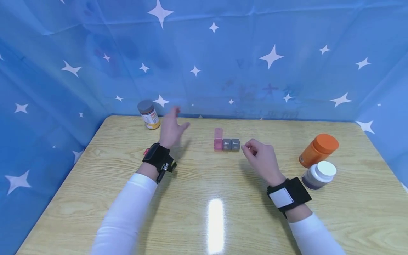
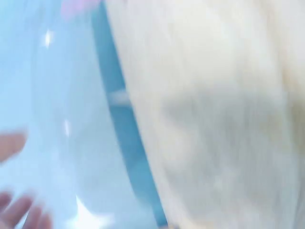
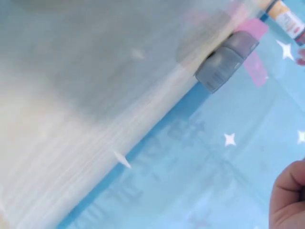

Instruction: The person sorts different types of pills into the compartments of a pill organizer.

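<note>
right hand (image 3: 289,198) curling its fingers, pink-and-grey pill organizer (image 3: 228,61) resting on wooden table (image 3: 66,157), labelled bottle (image 3: 289,22) standing farther left, starry blue curtain (image 3: 252,119) hanging behind

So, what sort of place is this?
Perhaps a makeshift recording corner: a blue cloth with white stars forms a backdrop around a wood-grain table, and the person wears black bands on both wrists. The wider room isn't visible.

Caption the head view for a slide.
Left hand near a dark-capped bottle, right hand beside a pill organizer with its pink lid open.
</note>
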### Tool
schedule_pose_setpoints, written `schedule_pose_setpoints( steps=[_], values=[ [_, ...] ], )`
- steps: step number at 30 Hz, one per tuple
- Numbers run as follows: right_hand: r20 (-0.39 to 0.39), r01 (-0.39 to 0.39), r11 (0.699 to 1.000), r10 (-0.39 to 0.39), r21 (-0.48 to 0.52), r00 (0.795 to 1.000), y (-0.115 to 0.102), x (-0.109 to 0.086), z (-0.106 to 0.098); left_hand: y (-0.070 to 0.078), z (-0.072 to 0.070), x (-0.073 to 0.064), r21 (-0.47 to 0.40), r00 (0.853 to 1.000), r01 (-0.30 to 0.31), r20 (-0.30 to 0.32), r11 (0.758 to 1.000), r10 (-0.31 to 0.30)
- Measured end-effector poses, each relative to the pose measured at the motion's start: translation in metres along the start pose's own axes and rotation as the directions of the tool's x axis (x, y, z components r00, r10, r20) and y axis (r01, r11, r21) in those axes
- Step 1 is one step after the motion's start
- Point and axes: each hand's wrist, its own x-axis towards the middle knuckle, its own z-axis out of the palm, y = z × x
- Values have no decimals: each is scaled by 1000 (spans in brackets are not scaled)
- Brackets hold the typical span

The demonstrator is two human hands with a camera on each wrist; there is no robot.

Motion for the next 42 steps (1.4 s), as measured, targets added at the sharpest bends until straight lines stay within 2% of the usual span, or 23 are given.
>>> schedule_pose_setpoints(
  steps=[1,2,3,4,5,6,8,10,12,15,18,24,27,29,31,33,35,37,38,40,42],
  values=[
    [2,25,1000,-25,-12,1000,-1,-6,-2,-6,-8,3,-3,991,12,-130,1000,-12],
    [1,50,999,-50,-21,999,-3,-10,-3,-14,-16,7,-8,968,37,-249,999,-37],
    [0,76,996,-76,-35,997,-5,-14,-5,-22,-22,11,-19,935,61,-349,998,-64],
    [0,96,994,-96,-46,995,-6,-18,-6,-30,-28,13,-46,902,98,-418,994,-109],
    [-1,113,992,-113,-54,994,-8,-20,-7,-39,-34,15,-88,878,143,-449,986,-167],
    [-3,128,990,-128,-59,992,-9,-22,-8,-48,-39,17,-142,860,197,-450,970,-241],
    [-7,148,987,-148,-60,989,-11,-24,-8,-63,-45,18,-238,844,309,-378,921,-381],
    [-4,159,986,-160,-58,987,-12,-25,-8,-76,-49,17,-285,842,405,-254,869,-476],
    [0,166,985,-166,-50,986,-14,-26,-7,-86,-51,16,-300,842,469,-131,830,-523],
    [18,172,984,-172,-38,985,-15,-27,-4,-98,-51,14,-284,850,491,-50,823,-524],
    [24,172,985,-171,-29,985,-16,-27,-2,-107,-51,15,-270,857,490,-27,829,-515],
    [47,160,987,-159,-23,986,-16,-29,3,-119,-52,12,-273,863,477,-34,835,-504],
    [57,163,987,-162,-16,985,-16,-30,3,-119,-53,7,-270,878,450,-37,851,-476],
    [45,171,985,-171,-16,984,-16,-30,2,-113,-52,3,-263,901,407,-39,875,-431],
    [26,185,983,-185,-17,982,-16,-30,0,-99,-50,-2,-258,934,334,-41,907,-355],
    [4,198,980,-198,-24,980,-17,-28,-4,-76,-47,-9,-250,964,254,-9,934,-265],
    [-16,205,978,-206,-27,979,-17,-27,-8,-46,-42,-21,-258,982,190,63,947,-180],
    [-29,208,978,-209,-26,978,-17,-26,-12,-14,-34,-38,-271,982,143,158,952,-102],
    [-33,209,978,-209,-25,977,-17,-26,-14,2,-30,-48,-282,974,130,215,951,-70],
    [-39,208,978,-208,-23,977,-17,-27,-16,31,-18,-67,-305,950,112,313,946,-11],
    [-45,211,977,-212,-26,976,-16,-27,-18,53,-6,-87,-324,922,95,384,941,39]
  ],
)
